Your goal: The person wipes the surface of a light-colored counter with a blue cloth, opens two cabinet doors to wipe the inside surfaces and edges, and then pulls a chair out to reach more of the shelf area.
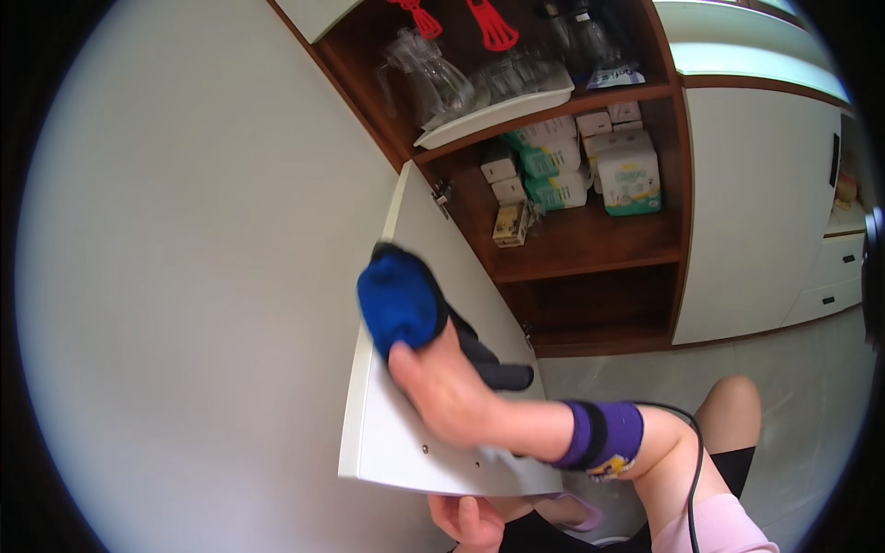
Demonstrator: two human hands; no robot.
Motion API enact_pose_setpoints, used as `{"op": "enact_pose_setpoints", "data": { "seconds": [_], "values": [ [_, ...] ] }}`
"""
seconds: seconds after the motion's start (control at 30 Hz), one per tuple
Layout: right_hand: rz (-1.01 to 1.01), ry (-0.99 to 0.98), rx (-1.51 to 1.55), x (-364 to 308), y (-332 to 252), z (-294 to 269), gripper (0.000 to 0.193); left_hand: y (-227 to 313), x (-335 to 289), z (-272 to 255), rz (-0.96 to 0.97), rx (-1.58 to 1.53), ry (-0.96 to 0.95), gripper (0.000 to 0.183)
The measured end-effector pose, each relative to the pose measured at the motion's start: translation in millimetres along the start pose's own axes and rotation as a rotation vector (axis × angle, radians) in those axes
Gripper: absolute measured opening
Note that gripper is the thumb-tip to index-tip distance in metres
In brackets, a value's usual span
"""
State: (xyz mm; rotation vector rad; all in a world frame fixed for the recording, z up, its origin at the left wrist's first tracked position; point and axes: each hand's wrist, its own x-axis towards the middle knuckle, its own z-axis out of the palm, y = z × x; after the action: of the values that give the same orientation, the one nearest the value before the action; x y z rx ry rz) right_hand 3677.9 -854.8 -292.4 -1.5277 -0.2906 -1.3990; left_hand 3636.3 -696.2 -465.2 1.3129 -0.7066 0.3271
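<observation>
The white cabinet door (461, 456) stands swung open in front of me. My right hand (452, 392), its forearm crossing from the lower right, presses a blue-and-black cloth (398, 300) against the door's outer edge. The cloth looks like a glove, with a black finger-like end hanging behind the hand. My bare thumb lies on the blue part; the other fingers are mostly hidden. Below, my left hand (468, 523) is at the door's lower edge with its fingers curled against it.
Behind the door, the brown cabinet (590, 263) holds several green-and-white packs (630, 180) and a small box (510, 226). Above them sits a white tray (498, 118) of glassware beside a glass pitcher (438, 83). A black cable (698, 461) runs along my right arm.
</observation>
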Motion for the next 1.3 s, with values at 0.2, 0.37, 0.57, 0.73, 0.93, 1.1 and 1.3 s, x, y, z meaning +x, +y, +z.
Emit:
{"op": "enact_pose_setpoints", "data": {
  "seconds": [0.2, 0.37, 0.57, 0.73, 0.93, 1.1, 1.3],
  "values": [
    [0.048, -0.207, 0.156, -81.7, -63.0, -13.5, 0.054, 8.7, 10.8, 1.1, -0.067, -0.180, -0.048, 0.049],
    [0.231, -0.186, 0.154, -133.3, -72.2, -26.6, 0.055, 35.4, 19.9, 25.7, -0.159, -0.270, -0.045, 0.049],
    [-0.032, -0.291, -0.091, -63.6, -76.1, -37.1, 0.042, 53.2, 18.2, 42.4, -0.202, -0.354, 0.030, 0.049],
    [0.284, -0.200, 0.166, -104.2, -73.8, -35.8, 0.057, 44.5, 14.9, 21.3, -0.093, -0.076, -0.046, 0.042],
    [0.088, -0.249, -0.088, -111.3, -59.3, -40.9, 0.053, 50.6, 21.7, 16.1, -0.090, 0.029, -0.119, 0.039],
    [0.121, -0.282, 0.092, -86.1, -57.8, -36.9, 0.046, 41.1, 14.2, 23.0, -0.169, -0.003, 0.034, 0.037],
    [0.122, -0.217, 0.048, -111.4, -47.4, -44.1, 0.042, 47.7, 20.8, 32.3, 0.024, 0.064, -0.040, 0.039]
  ]
}}
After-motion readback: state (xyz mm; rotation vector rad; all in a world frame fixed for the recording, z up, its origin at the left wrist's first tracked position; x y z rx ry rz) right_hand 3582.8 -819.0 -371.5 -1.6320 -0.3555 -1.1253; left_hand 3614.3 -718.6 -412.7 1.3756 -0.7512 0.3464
